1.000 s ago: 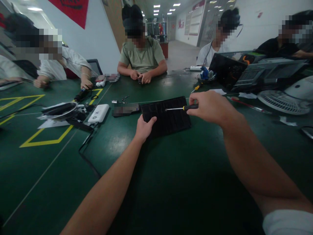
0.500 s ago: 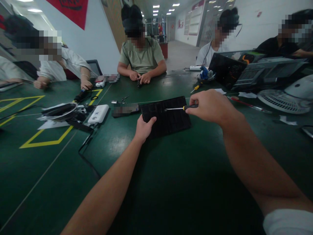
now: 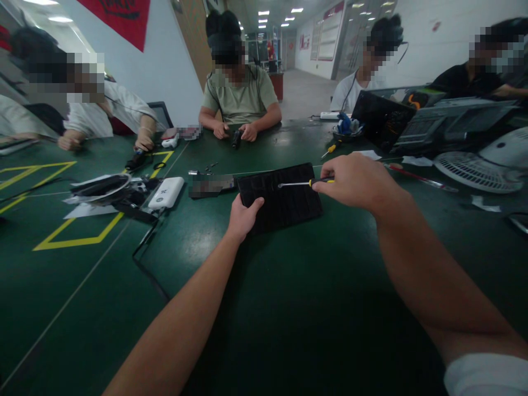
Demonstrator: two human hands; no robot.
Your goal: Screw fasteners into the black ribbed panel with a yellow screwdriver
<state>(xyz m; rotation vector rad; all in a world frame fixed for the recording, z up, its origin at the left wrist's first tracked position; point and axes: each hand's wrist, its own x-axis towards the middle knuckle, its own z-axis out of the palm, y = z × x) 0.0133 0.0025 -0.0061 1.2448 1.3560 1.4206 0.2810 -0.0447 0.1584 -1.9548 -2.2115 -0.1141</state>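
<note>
Across the near side of a wide, dark green table (image 3: 289, 297), two bare forearms reached forward to a flat, black, rectangular panel (image 3: 295, 204). The left hand (image 3: 244, 216) was closed on the left part of this panel — the thumb lay upon its face, while the other fingers were mostly hidden from me. The right hand (image 3: 355, 177) gripped, between thumb and fingers, the black-and-yellow handle of a slim screwdriver with a shiny metal shaft (image 3: 299, 183). This shaft was almost level and pointed to the left, over the upper middle of the panel; whether its tip pressed on the surface or was only close above it, I could not tell.

Just beside the panel, on its left, lay a dark, flat piece (image 3: 212, 188), partly blurred. Further left was a white, rectangular box with rounded corners (image 3: 166, 192). Beyond the right hand lay a small tool with a yellow handle (image 3: 331, 148), and well to the right stood a white fan with a slotted grille (image 3: 478, 169). Opposite, a person in a grey-green T-shirt (image 3: 247, 91) had both hands at a small, dark object (image 3: 236, 138) — its kind was not clear to me.
</note>
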